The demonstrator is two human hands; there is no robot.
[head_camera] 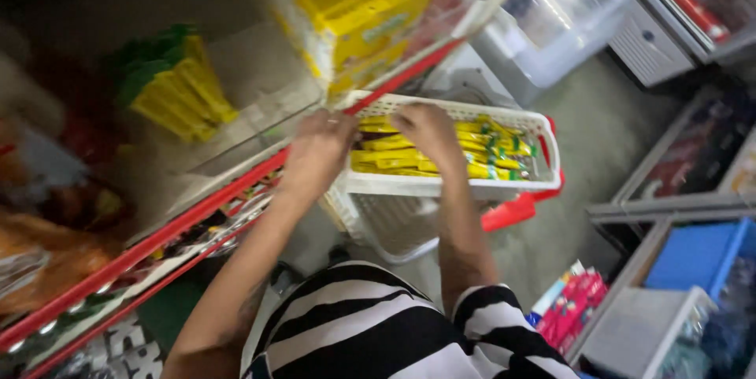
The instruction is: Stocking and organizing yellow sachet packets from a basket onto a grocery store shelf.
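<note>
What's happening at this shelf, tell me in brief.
A person in a striped top stands at a shop shelf with a red edge. Both hands are down in a white basket packed with slim yellow packets. The left hand is at the basket's near corner beside the shelf edge; the right hand lies on the packets. The picture is blurred, so whether either hand grips a packet cannot be told. More yellow packets with green ends already lie on the shelf above.

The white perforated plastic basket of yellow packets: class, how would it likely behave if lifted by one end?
The white perforated plastic basket probably stays stiff. The flat yellow packets lie loose, so they would likely slide toward the lower end.
</note>
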